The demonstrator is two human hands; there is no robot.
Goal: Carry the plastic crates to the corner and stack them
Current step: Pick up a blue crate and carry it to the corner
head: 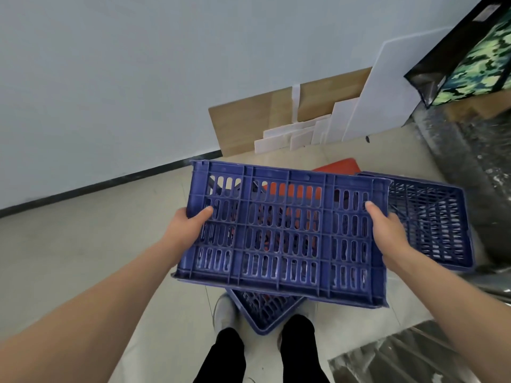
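- Crate, blue plastic, slotted: held crate (282, 230) is up off the floor, centre of view, tilted so one big slotted face looks at the camera.
- left hand (190, 225) grips the left end of the held crate. The thumb lies on the slotted face and the fingers wrap round the end, out of sight.
- right hand (387, 233) grips the right end the same way, with the thumb on the face and the fingers hidden behind the edge.
- Both forearms are bare and reach in from the near corners.
- second crate (431, 222), same blue, sits open side up on the floor just right of the held crate. Its left part is hidden behind the held one and the right hand.
- third crate (265, 310), also blue, lies on the floor under the near edge of the held crate. Only one corner shows, between the feet.
- red object (340, 167) is on the floor behind the held crate, seen above its far rim and through the slots. Cannot tell what it is.
- floor (83, 244) is pale tile.
- wall (138, 64) is light grey-blue, with a dark baseboard (110, 183) along its foot.
- cardboard sheet (243, 125) leans on the wall, far centre.
- white boards (387, 87), several sizes, lean in front of the cardboard and to its right.
- camouflage bag (475, 59) is at far right, up on something.
- plastic-wrapped bulk (470, 167) runs along the right edge, below the bag.
- shoe (224, 310), light grey, shows at near centre with dark trouser legs (224, 355) below it. The other foot is mostly hidden.
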